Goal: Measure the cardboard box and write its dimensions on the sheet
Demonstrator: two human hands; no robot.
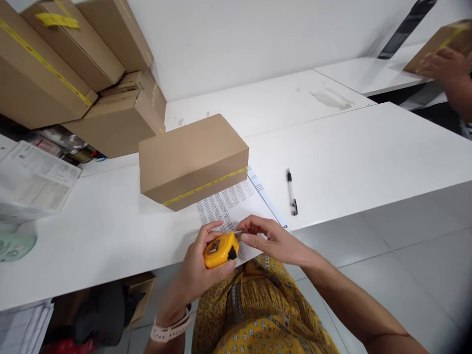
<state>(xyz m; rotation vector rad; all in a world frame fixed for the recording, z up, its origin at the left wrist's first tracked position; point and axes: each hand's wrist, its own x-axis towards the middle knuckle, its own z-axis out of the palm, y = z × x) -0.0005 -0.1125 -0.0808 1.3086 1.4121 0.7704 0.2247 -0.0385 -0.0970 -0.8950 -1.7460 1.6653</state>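
Note:
My left hand (201, 268) is wrapped round a yellow tape measure (220, 250) with a black button, just off the table's front edge. The fingers of my right hand (267, 237) pinch the end of its blade where it comes out of the case; only a short bit of blade shows. Beyond my hands, a brown cardboard box (191, 152) with a strip of yellow tape along its lower side stands on the table. Under it and towards me lies a printed sheet (236, 204) with rows of small text, partly hidden by the box and my hands.
A pen (291, 191) lies right of the sheet on the white table (350, 152). Several cardboard boxes (110, 118) are piled at the left, near a white printed carton (40, 177). Far right, another person's hand (448, 66) rests on a taped box, beside a dark bottle (403, 32).

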